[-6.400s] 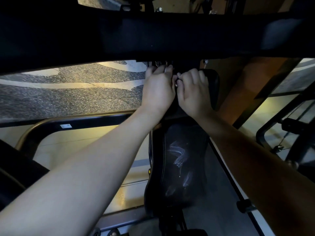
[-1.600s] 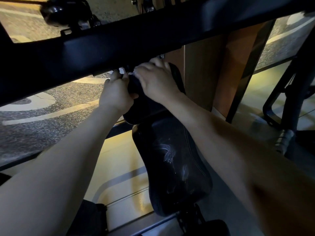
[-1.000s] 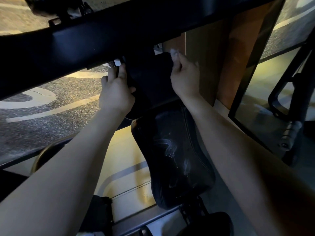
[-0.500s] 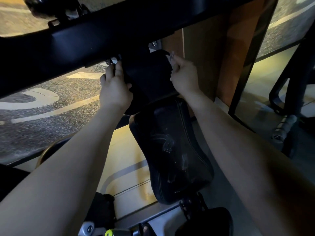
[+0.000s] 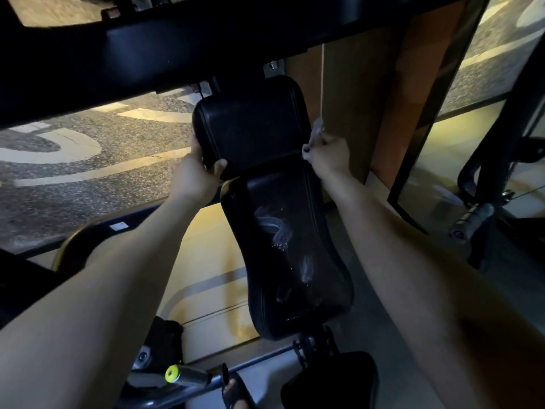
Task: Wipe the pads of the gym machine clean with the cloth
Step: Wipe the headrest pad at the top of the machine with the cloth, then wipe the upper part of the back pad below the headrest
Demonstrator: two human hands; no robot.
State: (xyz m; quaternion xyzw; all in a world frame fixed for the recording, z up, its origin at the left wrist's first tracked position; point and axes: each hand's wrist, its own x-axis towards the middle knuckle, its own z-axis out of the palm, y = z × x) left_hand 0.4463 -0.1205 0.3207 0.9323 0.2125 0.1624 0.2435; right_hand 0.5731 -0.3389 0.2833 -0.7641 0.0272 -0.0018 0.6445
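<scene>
Overhead, we are viewing two dark upholstered pads of the gym machine from the wearer's head camera. The left hand (image 5: 196, 175) is wrapping around the lower left corner of the upper pad (image 5: 250, 122), its grip closed on the padded edge with the thumb on the front face; we are judging that this hold is steadying the pad against the pressure of wiping. The right hand (image 5: 327, 153) is sitting at the right edge, where the upper pad is meeting the lower pad (image 5: 283, 255), and its grip is pinching a small pale cloth (image 5: 316, 131), a tuft of which is sticking up above the fingers. We are reading this placement as the cloth working along the side seam of the upper pad, though whether it is actually touching the upholstery we cannot tell.

Both pads are looking like black, slightly glossy vinyl with stitched borders. The upper one is appearing uniformly dark, while the lower one is carrying pale streaks and smears (image 5: 277, 228) across its middle, so we are judging it to be not yet fully wiped. A black frame bar (image 5: 177, 45) is crossing above the pads, and speckled flooring (image 5: 88, 178) is showing beyond.
</scene>
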